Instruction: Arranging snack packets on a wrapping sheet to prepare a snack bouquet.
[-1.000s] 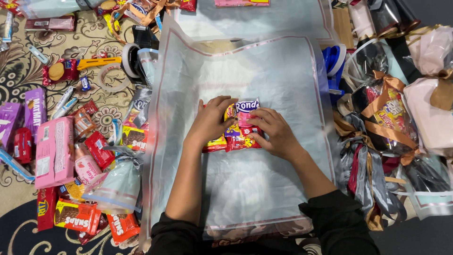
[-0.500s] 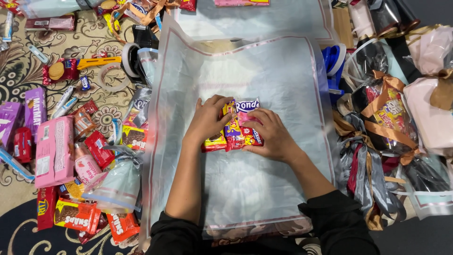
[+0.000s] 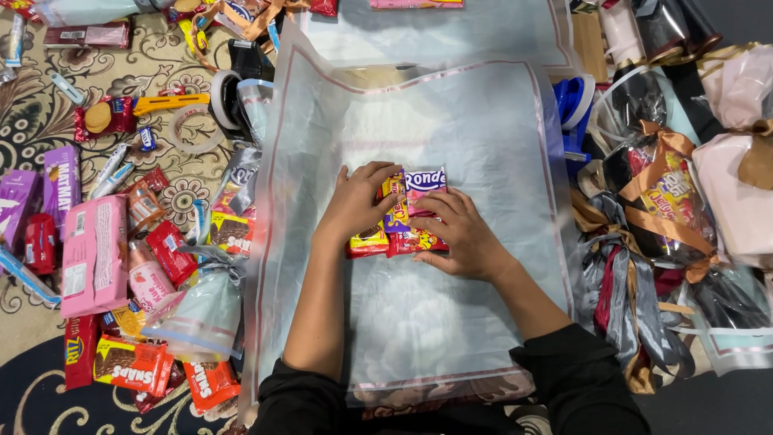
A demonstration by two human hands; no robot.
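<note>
While both the left hand point(image 3: 360, 197) and right hand point(image 3: 460, 232) press flat with loose fingers on a small stack of snack packets point(image 3: 400, 216) gathered mid-way on the clear wrapping sheet point(image 3: 451, 338), the sheet lies unfolded, its wrapping seemingly yet undone.

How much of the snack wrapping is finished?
Done: tied, ribboned bundles sit at the right. In hand: left hand and right hand press a small snack pile on the clear sheet, still flat. Left: loose snacks wait on the carpet.
</note>
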